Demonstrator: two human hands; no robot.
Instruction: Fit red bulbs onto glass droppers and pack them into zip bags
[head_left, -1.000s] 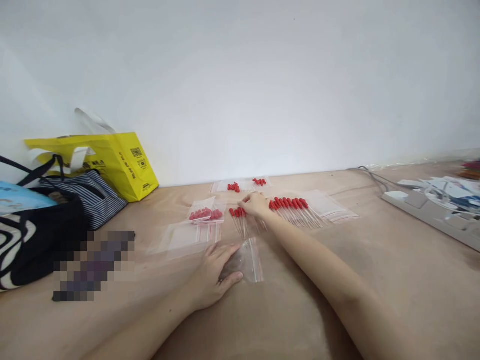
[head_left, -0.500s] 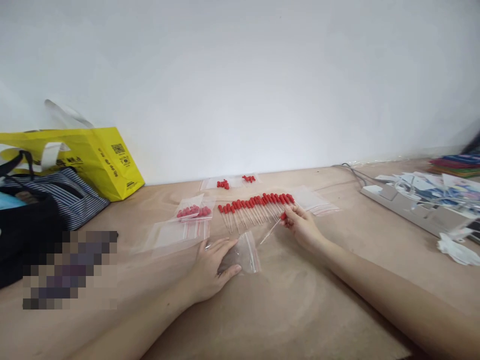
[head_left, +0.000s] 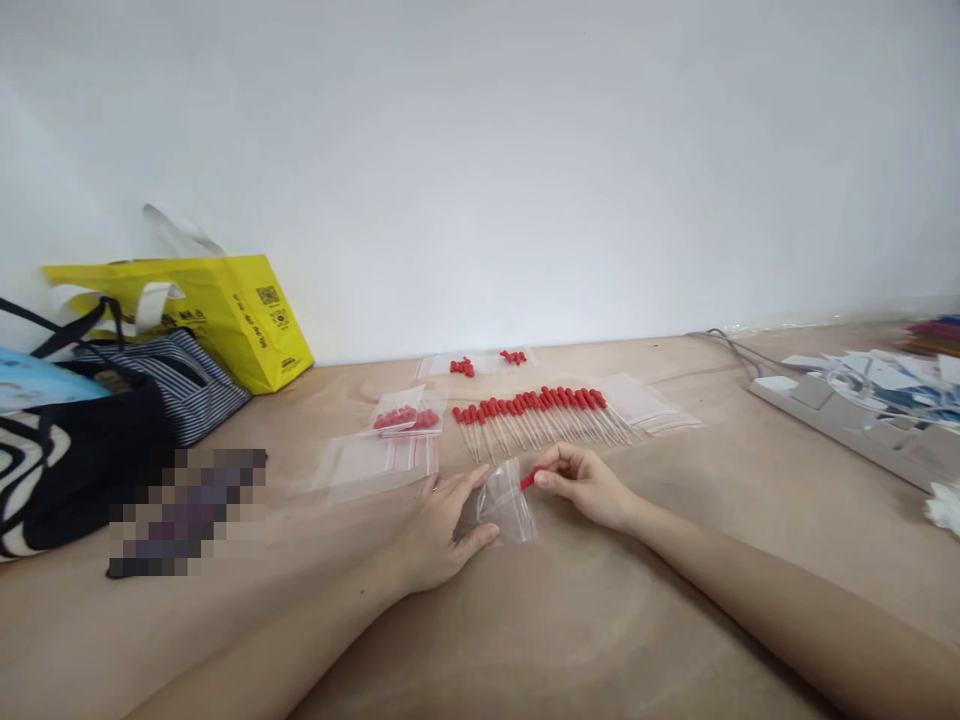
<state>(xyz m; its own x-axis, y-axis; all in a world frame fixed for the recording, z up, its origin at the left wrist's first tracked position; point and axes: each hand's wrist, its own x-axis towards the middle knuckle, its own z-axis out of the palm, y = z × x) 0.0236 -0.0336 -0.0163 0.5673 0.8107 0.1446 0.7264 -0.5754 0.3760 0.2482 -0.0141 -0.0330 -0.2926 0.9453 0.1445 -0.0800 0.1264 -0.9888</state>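
Note:
My right hand (head_left: 585,485) pinches the red rubber bulb of a glass dropper (head_left: 530,478). Its thin tube is at the mouth of a small clear zip-lock bag (head_left: 510,508), and I cannot make out how much of it is inside. My left hand (head_left: 442,525) holds that bag against the table, thumb and fingers on its two sides. Just beyond both hands lies a slanting row of red-bulbed droppers (head_left: 525,405), tubes pointing toward me. Left of the row are bags with red-bulbed contents (head_left: 405,422), with flat bags (head_left: 367,462) nearer to me.
Two more groups of red bulbs (head_left: 463,367) lie in bags by the wall. Flat clear bags (head_left: 652,405) extend right of the row. A power strip (head_left: 832,425) with cables and papers is at right. A yellow bag (head_left: 255,320) and a striped pouch (head_left: 187,385) stand at left.
My right hand has moved left and toward the bag, bringing the dropper from the row's right end to the bag's mouth. My left hand stays on the bag. The view has shifted slightly left.

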